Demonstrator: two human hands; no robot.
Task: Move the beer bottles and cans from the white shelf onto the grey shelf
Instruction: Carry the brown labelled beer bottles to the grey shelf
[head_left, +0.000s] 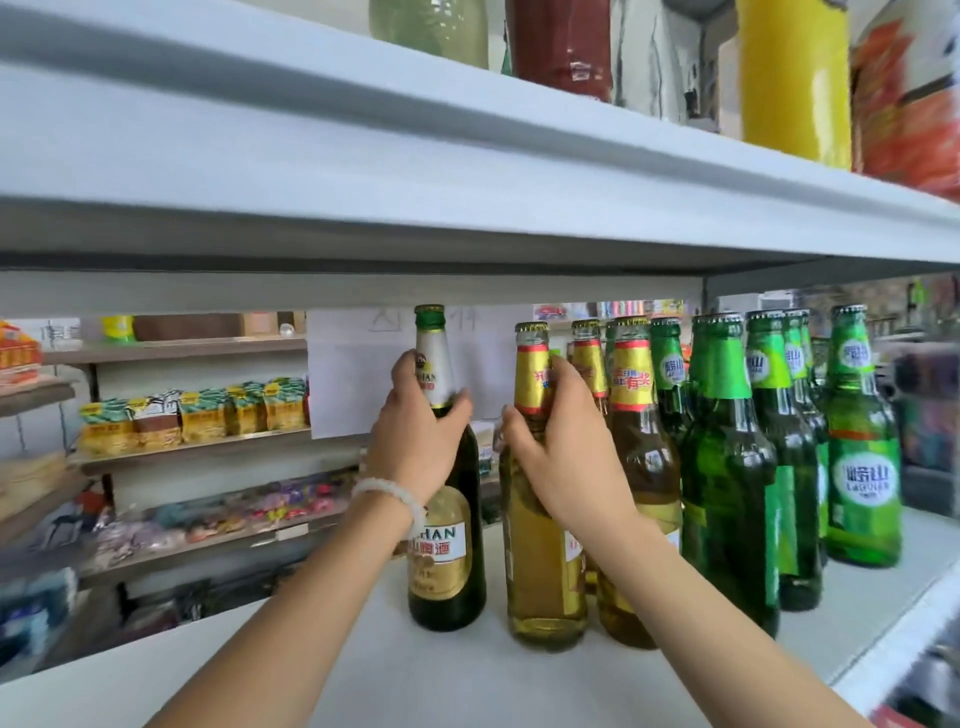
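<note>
On the white shelf (426, 670) stands a row of beer bottles. My left hand (415, 441) grips the neck of a dark bottle (449, 571) with a gold label and silver neck foil, at the left end of the row. My right hand (561, 457) grips the neck of a clear amber bottle (540, 587) with gold and red foil beside it. Both bottles stand upright on the shelf. Two more amber bottles (641, 467) stand behind my right hand. Several green bottles (727, 493) fill the right part of the shelf.
A white shelf board (415, 171) hangs low just above the bottle caps, with tall bottles and packets on top. Through the open back, at left, grey shelves (171, 447) carry yellow snack packets and sweets. A white paper sheet (353, 384) hangs behind the bottles.
</note>
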